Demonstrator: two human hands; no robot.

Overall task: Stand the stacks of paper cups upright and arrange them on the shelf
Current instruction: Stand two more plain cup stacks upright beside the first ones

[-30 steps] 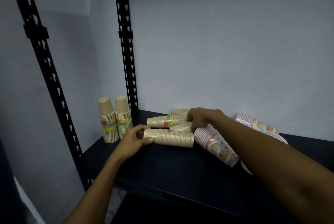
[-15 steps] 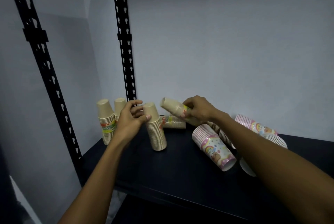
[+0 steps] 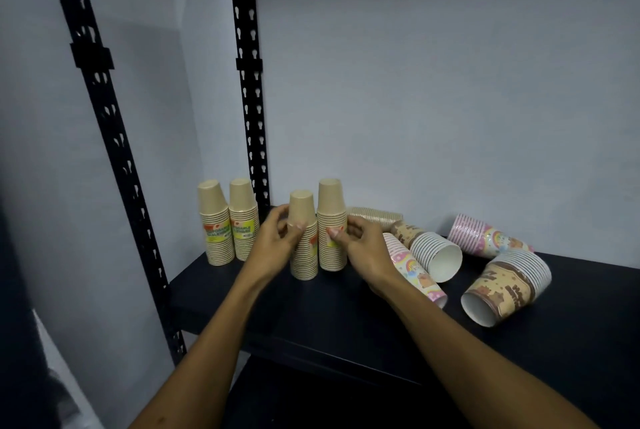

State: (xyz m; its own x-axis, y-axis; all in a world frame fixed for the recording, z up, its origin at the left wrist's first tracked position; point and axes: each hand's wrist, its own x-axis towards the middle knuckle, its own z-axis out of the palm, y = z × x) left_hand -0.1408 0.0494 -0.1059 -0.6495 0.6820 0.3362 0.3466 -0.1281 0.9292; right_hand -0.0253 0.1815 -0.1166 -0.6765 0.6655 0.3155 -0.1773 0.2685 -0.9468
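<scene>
Two tan stacks (image 3: 317, 234) stand upright mid-shelf (image 3: 346, 317), touching — left hand (image 3: 277, 241) grips the nearer one, right hand (image 3: 360, 245) pinches the other. Left of them, two more stacks (image 3: 228, 224) stand; right of them, printed stacks (image 3: 485, 269) lie toppled.

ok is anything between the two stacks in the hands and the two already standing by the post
Nothing visible. The left hand and right hand hold two upright tan stacks; only bare shelf separates them from the standing pair.
</scene>
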